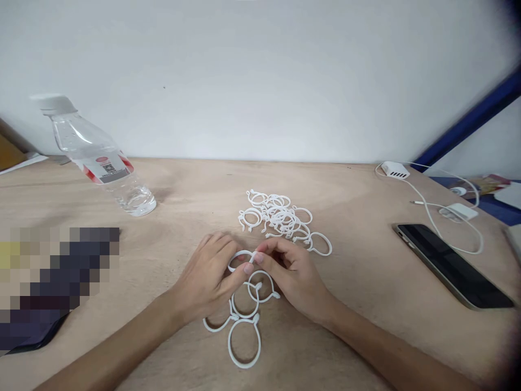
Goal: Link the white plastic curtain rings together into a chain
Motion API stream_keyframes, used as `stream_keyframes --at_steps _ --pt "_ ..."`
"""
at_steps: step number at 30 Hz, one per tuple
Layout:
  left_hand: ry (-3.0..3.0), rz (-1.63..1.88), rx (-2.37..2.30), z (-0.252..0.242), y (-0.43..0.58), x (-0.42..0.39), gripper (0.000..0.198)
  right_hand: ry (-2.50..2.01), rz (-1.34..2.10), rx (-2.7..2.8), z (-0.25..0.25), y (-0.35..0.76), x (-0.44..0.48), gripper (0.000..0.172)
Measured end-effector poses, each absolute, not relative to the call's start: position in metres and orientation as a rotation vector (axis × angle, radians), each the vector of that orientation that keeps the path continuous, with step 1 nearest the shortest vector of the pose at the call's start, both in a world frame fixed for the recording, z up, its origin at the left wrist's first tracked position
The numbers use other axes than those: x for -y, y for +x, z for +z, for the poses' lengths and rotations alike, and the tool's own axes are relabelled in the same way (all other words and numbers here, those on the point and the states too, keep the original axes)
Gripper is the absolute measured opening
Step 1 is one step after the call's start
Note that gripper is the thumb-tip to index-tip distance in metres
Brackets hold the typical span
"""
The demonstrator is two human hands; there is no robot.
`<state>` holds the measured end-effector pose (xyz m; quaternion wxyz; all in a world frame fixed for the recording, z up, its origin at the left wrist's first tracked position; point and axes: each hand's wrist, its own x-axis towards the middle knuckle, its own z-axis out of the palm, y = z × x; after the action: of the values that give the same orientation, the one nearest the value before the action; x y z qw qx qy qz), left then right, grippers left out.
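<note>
Between my hands is a white plastic curtain ring [241, 253], raised over the wooden table. My left hand [215, 271] grips its left and near side, the thumb across the front. On the ring's right end, the thumb and fingertips of my right hand [291, 271] pinch together; the small part under them is mostly hidden. Just below lie several more rings, among them a ring with a knobbed end [261, 286] and the nearest ring [244, 343]. Past my fingers is a loose pile of similar white rings [283, 217], some with small loops or clips showing.
A clear water bottle [101, 157] with a white cap stands at the left, near a blurred-out patch [52, 282]. On the right lie a dark-screened phone [451, 263], a white cable [427, 214] and a white charger hub [394, 170]. A white wall [260, 81] rises behind the table.
</note>
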<state>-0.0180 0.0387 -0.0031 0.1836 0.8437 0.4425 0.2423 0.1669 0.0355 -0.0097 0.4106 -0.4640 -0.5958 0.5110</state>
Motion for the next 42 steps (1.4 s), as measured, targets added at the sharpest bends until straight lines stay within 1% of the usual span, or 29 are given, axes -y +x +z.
stream_keyframes --at_steps 2,5,12,15,18,19,21,23,25,26,28,32,33,34,37,38,40,42 --pt "2.424 0.691 -1.232 -0.005 -0.017 -0.039 0.036 -1.153 1.272 1.52 -0.008 0.167 -0.035 0.017" --pt "2.48 0.723 -1.181 -0.006 -0.017 -0.04 0.04 -1.104 1.234 1.63 -0.005 0.168 -0.035 0.019" --pt "2.601 0.707 -1.118 -0.007 -0.02 -0.039 0.038 -1.051 1.17 1.726 -0.001 0.169 -0.035 0.022" --pt "2.54 0.71 -1.188 -0.004 -0.017 -0.038 0.03 -1.062 1.127 1.686 -0.004 0.169 -0.034 0.018" --pt "2.482 0.721 -1.223 0.0 -0.014 -0.035 0.011 -1.221 0.9 1.577 -0.01 0.169 -0.035 0.01" --pt "2.477 0.726 -1.209 0.001 -0.014 -0.035 0.011 -1.289 0.805 1.562 -0.013 0.169 -0.036 0.011" --pt "2.477 0.743 -1.173 0.002 -0.014 -0.033 0.021 -1.401 0.657 1.605 -0.017 0.169 -0.039 0.025" --pt "2.478 0.763 -1.154 0.001 -0.014 -0.033 0.026 -1.474 0.607 1.723 -0.019 0.169 -0.04 0.041" --pt "2.483 0.791 -1.127 0.001 -0.016 -0.033 0.028 -1.528 0.597 1.843 -0.019 0.168 -0.041 0.049" --pt "2.485 0.806 -1.11 0.0 -0.016 -0.033 0.028 -1.548 0.588 1.894 -0.018 0.167 -0.041 0.05" --pt "2.484 0.845 -1.081 -0.001 -0.017 -0.033 0.028 -1.574 0.547 1.971 -0.016 0.165 -0.04 0.045" --pt "2.46 0.88 -1.071 0.0 -0.016 -0.034 0.024 -1.574 0.507 1.979 -0.014 0.163 -0.039 0.023" --pt "2.452 0.878 -1.077 0.0 -0.016 -0.034 0.023 -1.571 0.506 1.965 -0.014 0.163 -0.039 0.02" --pt "2.445 0.873 -1.086 0.0 -0.015 -0.034 0.022 -1.571 0.503 1.952 -0.014 0.163 -0.04 0.021" --pt "2.429 0.858 -1.098 0.001 -0.015 -0.034 0.021 -1.591 0.486 1.951 -0.015 0.164 -0.041 0.037" --pt "2.425 0.852 -1.099 0.001 -0.015 -0.034 0.021 -1.604 0.478 1.964 -0.015 0.164 -0.041 0.04" --pt "2.42 0.842 -1.099 0.001 -0.015 -0.034 0.02 -1.627 0.462 1.989 -0.013 0.165 -0.043 0.037" --pt "2.418 0.838 -1.097 0.001 -0.015 -0.034 0.02 -1.644 0.45 1.991 -0.011 0.166 -0.045 0.028"
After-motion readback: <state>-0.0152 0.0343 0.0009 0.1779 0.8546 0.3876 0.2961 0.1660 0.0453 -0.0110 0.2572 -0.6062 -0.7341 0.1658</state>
